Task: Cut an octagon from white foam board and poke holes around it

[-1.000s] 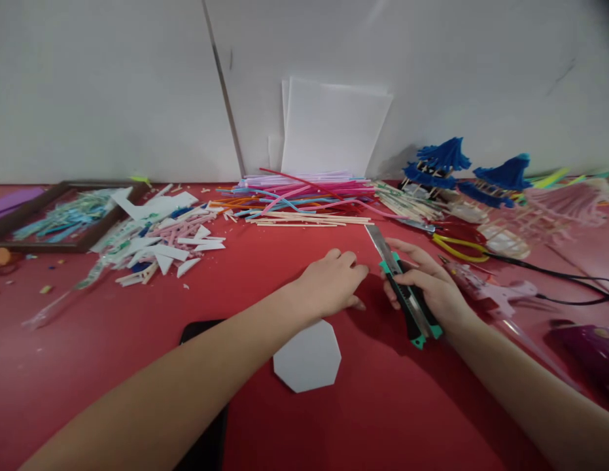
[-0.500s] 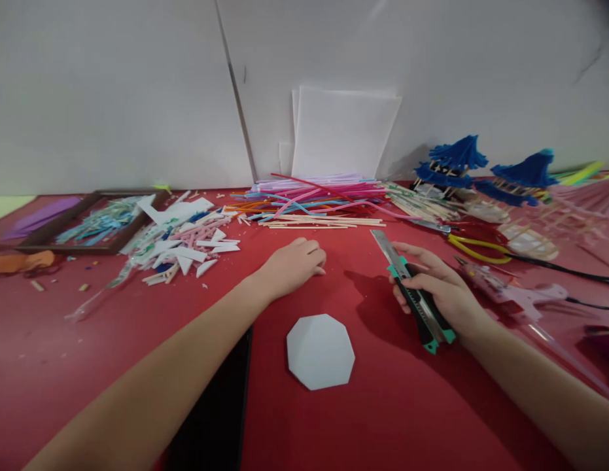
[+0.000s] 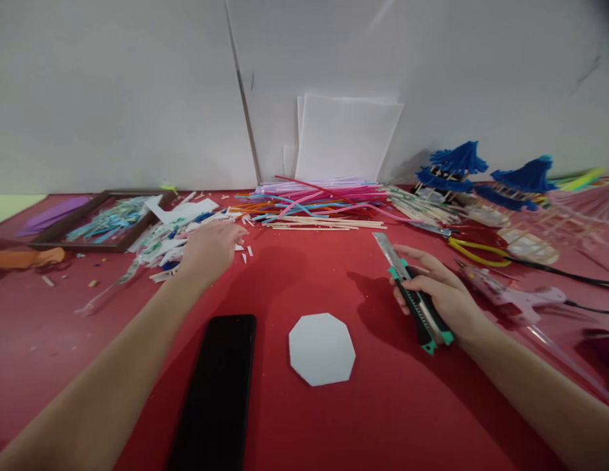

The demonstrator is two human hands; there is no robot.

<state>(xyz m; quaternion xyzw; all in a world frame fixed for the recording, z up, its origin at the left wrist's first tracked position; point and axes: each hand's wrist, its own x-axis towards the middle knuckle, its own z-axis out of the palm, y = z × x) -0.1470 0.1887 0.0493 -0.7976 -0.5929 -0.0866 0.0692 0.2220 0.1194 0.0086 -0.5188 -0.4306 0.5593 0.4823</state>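
My left hand (image 3: 213, 245) is over the right side of a pile of white, blue and pink scraps (image 3: 171, 245). Its fingers point right, loosely bent and slightly apart, and I see nothing held in them. In my right hand (image 3: 441, 288) is a green and black utility knife (image 3: 419, 307), its blade out and pointing away from me to the upper left. Between my forearms a white octagonal piece (image 3: 322, 349) lies flat on the red table (image 3: 392, 405). A black phone (image 3: 218, 386) lies to its left.
Pipe cleaners (image 3: 324, 196) and thin wooden sticks (image 3: 328, 223) lie at the back. White sheets (image 3: 350, 137) lean on the wall. To the right are blue-roofed models (image 3: 456, 163), yellow-handled pliers (image 3: 475, 252) and a pink glue gun (image 3: 520, 294). A brown frame (image 3: 88, 243) stands left.
My left hand has moved left from the table's middle to the scrap pile, uncovering more of the phone. My right hand keeps the utility knife in nearly the same place.
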